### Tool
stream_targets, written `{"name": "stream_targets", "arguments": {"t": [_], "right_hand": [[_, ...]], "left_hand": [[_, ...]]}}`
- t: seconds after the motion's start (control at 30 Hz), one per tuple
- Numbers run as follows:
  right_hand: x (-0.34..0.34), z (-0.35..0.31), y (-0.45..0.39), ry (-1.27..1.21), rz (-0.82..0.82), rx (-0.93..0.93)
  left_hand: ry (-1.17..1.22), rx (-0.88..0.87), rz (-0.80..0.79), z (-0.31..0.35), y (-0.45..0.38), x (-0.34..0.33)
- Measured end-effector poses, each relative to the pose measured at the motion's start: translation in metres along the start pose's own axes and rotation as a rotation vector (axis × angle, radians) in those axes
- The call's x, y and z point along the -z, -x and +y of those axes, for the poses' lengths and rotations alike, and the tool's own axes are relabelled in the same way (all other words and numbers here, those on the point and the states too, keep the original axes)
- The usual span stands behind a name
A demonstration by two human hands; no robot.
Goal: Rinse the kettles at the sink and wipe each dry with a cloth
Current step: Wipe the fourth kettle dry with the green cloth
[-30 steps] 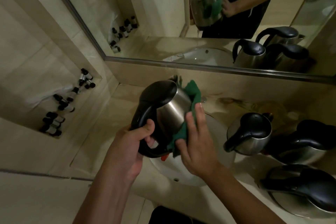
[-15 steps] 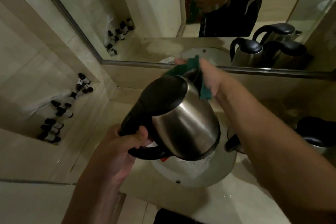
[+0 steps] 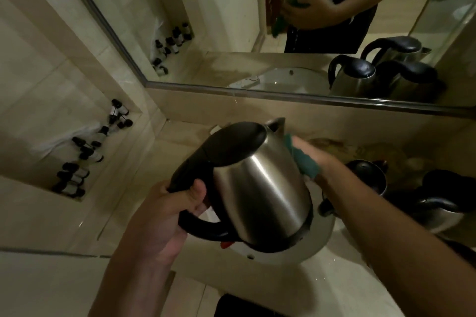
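Observation:
A steel kettle with a black lid and handle hangs tilted above the white sink. My left hand is wrapped around its black handle. My right hand presses a green cloth against the kettle's far side, below the spout; most of that hand is hidden behind the kettle body. On the counter to the right stand more kettles: one beside the sink, another further right.
A wall mirror runs above the counter and reflects the kettles and the person. A recessed shelf on the left holds several small black-capped bottles. The beige counter shows water drops in front of the sink.
The green cloth and my right hand slid down the far side of the kettle from the spout. The kettle stays tilted in my left hand, held over the sink.

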State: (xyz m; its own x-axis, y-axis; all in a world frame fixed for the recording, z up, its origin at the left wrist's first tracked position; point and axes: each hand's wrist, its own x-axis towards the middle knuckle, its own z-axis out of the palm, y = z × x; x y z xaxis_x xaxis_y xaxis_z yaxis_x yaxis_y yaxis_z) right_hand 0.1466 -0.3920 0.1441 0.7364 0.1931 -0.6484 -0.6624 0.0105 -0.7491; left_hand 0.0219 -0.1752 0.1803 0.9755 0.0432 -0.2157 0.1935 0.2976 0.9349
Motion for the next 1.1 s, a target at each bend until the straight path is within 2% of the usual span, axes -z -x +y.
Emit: {"name": "stream_targets", "arguments": {"t": [0.07,0.13,0.2,0.3,0.4,0.47,0.53,0.6,0.7,0.8,0.87,0.9,0.97,1.03,1.1], "right_hand": [[-0.007,0.008,0.003,0.079,-0.06,-0.027],[-0.017,0.014,0.009,-0.043,-0.04,-0.11],[-0.028,0.021,0.011,-0.149,0.019,-0.112],[-0.043,0.029,0.023,-0.208,0.163,0.065],[-0.058,0.022,0.038,-0.27,0.305,0.388],[-0.07,0.017,0.048,-0.048,0.403,0.669],[-0.076,0.017,0.05,0.314,0.491,1.003],[-0.077,0.025,0.045,0.648,0.534,1.246],[-0.07,0.05,0.034,0.913,0.5,1.486],[-0.056,0.085,0.009,1.031,0.481,1.619],[-0.052,0.097,0.0,0.901,0.453,1.604],[-0.05,0.096,-0.002,0.762,0.43,1.534],[-0.046,0.083,0.001,0.422,0.329,1.258],[-0.04,0.066,0.001,0.035,0.145,0.977],[-0.032,0.054,-0.01,-0.24,0.017,0.795]], "left_hand": [[0.023,-0.018,-0.001,-0.001,-0.004,0.013],[0.019,-0.016,0.048,0.001,-0.008,0.022],[0.0,-0.031,0.086,0.003,-0.011,0.023],[-0.089,-0.039,0.13,0.001,-0.011,0.016],[-0.238,-0.058,0.18,-0.002,-0.011,0.002],[-0.249,-0.059,0.187,-0.005,-0.012,-0.005],[-0.23,-0.05,0.197,-0.004,-0.015,-0.008],[-0.183,-0.042,0.148,0.0,-0.02,-0.007],[-0.119,-0.033,0.109,0.004,-0.026,0.003],[-0.025,-0.051,0.12,0.008,-0.028,0.006],[0.005,-0.04,0.107,0.006,-0.027,0.01],[0.006,-0.05,0.088,0.007,-0.026,0.01],[-0.002,-0.067,0.048,0.012,-0.021,0.008],[-0.015,-0.077,0.022,0.021,-0.019,0.007],[-0.031,-0.068,0.018,0.028,-0.022,0.009]]}}
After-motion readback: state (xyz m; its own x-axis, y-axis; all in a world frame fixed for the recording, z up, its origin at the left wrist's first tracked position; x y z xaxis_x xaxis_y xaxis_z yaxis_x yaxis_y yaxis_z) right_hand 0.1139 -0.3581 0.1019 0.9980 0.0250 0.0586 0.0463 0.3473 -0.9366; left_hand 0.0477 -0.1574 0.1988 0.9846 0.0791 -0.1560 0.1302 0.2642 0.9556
